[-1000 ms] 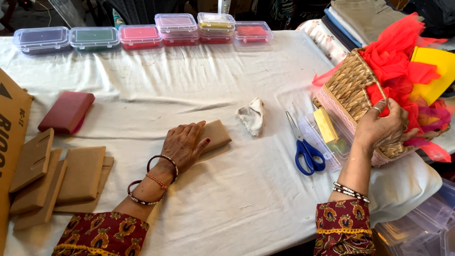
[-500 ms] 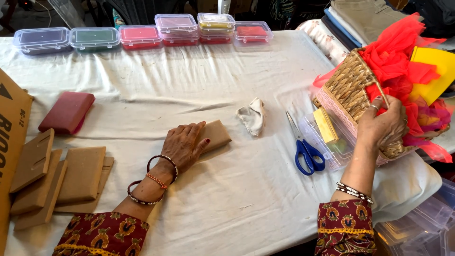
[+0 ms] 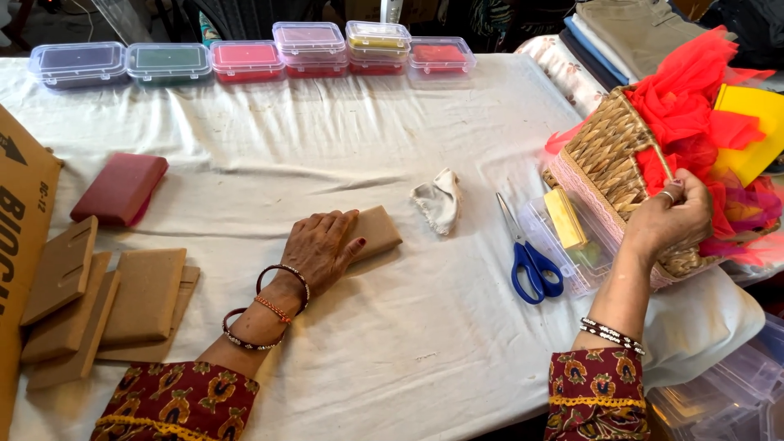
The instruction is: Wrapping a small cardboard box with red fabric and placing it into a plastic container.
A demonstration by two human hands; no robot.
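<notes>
My left hand (image 3: 321, 249) lies flat, palm down, on a small tan board (image 3: 377, 230) near the middle of the white-covered table (image 3: 343, 163). My right hand (image 3: 665, 219) is closed on a strip of red cloth (image 3: 653, 167) at the rim of a woven basket (image 3: 612, 151) at the right edge. Red and orange netting (image 3: 694, 90) and a yellow sheet (image 3: 750, 126) spill out of the basket.
Blue-handled scissors (image 3: 529, 263), a crumpled white cloth (image 3: 437, 198) and a clear box with a yellow block (image 3: 565, 219) lie between my hands. Tan boards (image 3: 106, 302), a maroon pad (image 3: 120, 189) and a cardboard box (image 3: 20, 229) sit left. Coloured plastic boxes (image 3: 245, 59) line the far edge.
My right hand has shifted slightly down along the basket rim and its fingers have closed on the red cloth. My left hand has stayed on the tan board.
</notes>
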